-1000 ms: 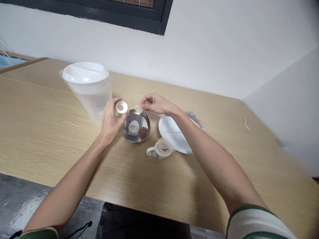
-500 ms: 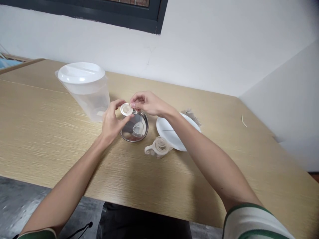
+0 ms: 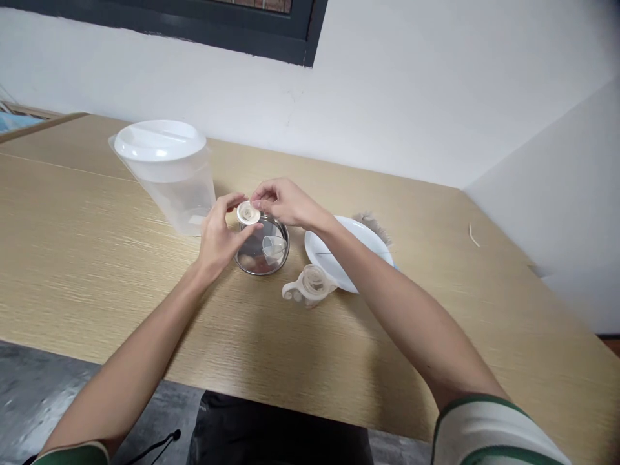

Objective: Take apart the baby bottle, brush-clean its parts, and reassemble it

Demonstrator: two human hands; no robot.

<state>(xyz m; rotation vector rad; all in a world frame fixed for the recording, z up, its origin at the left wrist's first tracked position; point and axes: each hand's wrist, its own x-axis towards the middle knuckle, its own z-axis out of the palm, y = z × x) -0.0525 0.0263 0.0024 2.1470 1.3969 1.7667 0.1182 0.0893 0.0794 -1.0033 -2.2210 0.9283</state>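
Between the thumb and fingers of my left hand (image 3: 220, 232) is a small round whitish disc (image 3: 248, 213), held above the back rim of a round metal dish (image 3: 252, 261). My right hand (image 3: 283, 201) pinches at the disc's right edge; its fingertips are close together. In the metal dish lies a small clear plastic cup (image 3: 274, 250). A clear plastic piece with a curled handle (image 3: 312, 284) rests on the table, right of the dish and in front of a white plate (image 3: 351, 236), which my right forearm partly covers.
A translucent pitcher with a white lid (image 3: 159, 141) stands at the back left of the wooden table (image 3: 232, 355). Behind the plate lies something grey and bristly (image 3: 375, 227). A thin pale strip (image 3: 473, 235) lies far right. A wall rises behind the table.
The disc has tilted slightly in my left hand, and my right hand has shifted a little left. The clear cup in the metal dish looks turned and slightly farther right.
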